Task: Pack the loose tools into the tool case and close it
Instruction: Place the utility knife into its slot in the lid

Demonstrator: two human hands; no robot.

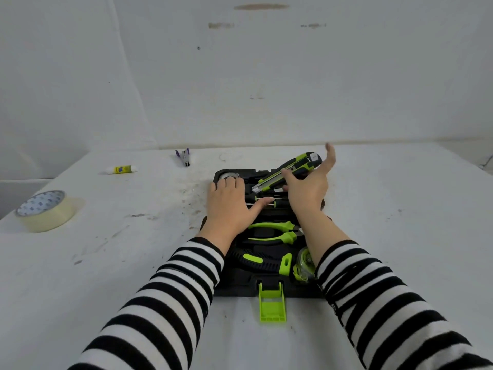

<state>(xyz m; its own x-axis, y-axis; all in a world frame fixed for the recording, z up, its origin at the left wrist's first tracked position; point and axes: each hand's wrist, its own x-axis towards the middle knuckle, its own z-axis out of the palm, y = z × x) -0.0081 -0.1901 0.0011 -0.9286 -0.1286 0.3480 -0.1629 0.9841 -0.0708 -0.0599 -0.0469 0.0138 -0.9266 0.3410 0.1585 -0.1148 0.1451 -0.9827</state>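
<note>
R hand point(306, 189) grips utility knife point(289, 170) over tool case point(240, 289); L hand point(229, 205) lies flat on it.

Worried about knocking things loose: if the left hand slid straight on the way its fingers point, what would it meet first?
Probably the round grey roll in the tool case's far corner; the left hand's fingertips seem to touch it, though depth is unclear.

The white, stained table point(400, 236) in front of me carries 4 things: the open black tool case point(237, 288) in the middle, a tape roll point(45, 210) at the left, a glue stick point(120, 170) far left, and a purple stapler point(184, 157) near the far edge.
</note>
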